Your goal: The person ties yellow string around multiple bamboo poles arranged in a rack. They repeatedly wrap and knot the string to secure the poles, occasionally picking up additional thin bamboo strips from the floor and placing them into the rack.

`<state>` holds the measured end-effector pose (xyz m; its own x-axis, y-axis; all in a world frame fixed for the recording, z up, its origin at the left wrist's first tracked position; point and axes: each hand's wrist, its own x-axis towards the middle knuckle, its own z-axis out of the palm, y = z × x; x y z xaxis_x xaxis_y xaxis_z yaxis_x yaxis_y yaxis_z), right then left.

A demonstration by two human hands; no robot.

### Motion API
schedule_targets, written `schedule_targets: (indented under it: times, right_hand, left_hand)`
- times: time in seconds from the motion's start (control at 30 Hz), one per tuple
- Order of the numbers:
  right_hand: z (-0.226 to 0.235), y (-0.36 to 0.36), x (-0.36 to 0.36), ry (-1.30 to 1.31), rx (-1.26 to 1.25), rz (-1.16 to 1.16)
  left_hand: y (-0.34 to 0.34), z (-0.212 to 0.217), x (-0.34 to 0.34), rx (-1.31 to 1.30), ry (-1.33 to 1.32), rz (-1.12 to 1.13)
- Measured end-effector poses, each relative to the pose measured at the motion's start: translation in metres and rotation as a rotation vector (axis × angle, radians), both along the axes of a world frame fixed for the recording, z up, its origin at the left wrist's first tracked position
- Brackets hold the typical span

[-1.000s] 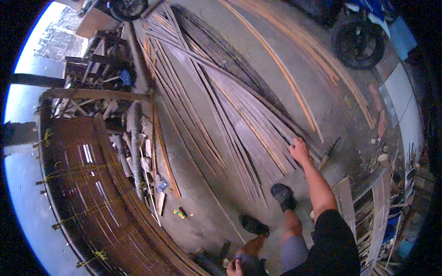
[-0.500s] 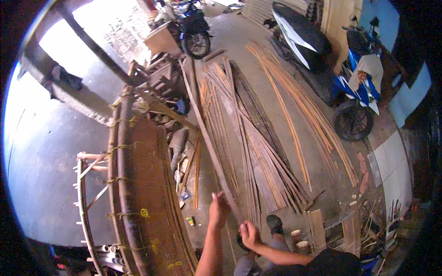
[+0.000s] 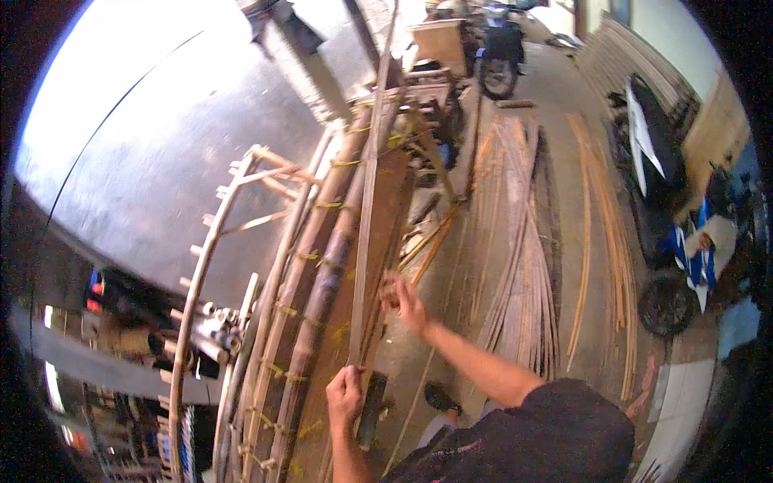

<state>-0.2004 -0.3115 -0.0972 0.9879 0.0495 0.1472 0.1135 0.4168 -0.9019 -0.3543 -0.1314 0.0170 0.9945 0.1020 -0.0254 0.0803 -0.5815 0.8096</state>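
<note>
My left hand [image 3: 345, 396] grips the lower end of a long thin bamboo strip [image 3: 367, 201] that stands up along a brown woven bamboo panel [image 3: 378, 266]. A little higher and to the right, my right hand [image 3: 405, 302] has its fingers spread by the panel's edge, close to the strip; whether it touches anything I cannot tell. The panel leans in a frame of thick bamboo poles [image 3: 310, 282] tied with yellow cord.
A heap of split bamboo strips [image 3: 515, 241] lies on the concrete floor to the right. Motorbikes [image 3: 672, 249] stand at the right and another [image 3: 498, 48] at the top. Bamboo scaffolding [image 3: 217, 266] curves on the left. My foot [image 3: 441, 398] is below.
The view has swung left toward the panel. My left hand has closed on the strip's lower end and my right hand has moved up beside the panel.
</note>
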Motion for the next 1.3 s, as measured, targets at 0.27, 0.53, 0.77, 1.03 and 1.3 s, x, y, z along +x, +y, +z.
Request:
schedule_targets:
  times: [0.27,0.53,0.77,1.03,1.3]
  right_hand:
    - [0.116,0.139,0.100,0.179,0.426,0.365]
    - [0.044,0.261,0.011,0.381,-0.094,0.630]
    - [0.018,0.216,0.028,0.155,-0.561,1.097]
    - [-0.071,0.031,0.136,0.600,-0.525,0.797]
    - [-0.079,-0.120,0.265,0.505,-0.612,0.597]
  left_hand:
    - [0.218,0.041,-0.180,0.497,0.130,0.325]
    - [0.368,0.029,-0.271,0.824,0.768,0.779]
    - [0.410,-0.001,-0.278,0.881,0.717,0.962]
    - [0.353,-0.049,-0.078,0.722,0.002,1.162]
    - [0.117,-0.042,0.356,0.387,-0.131,0.616]
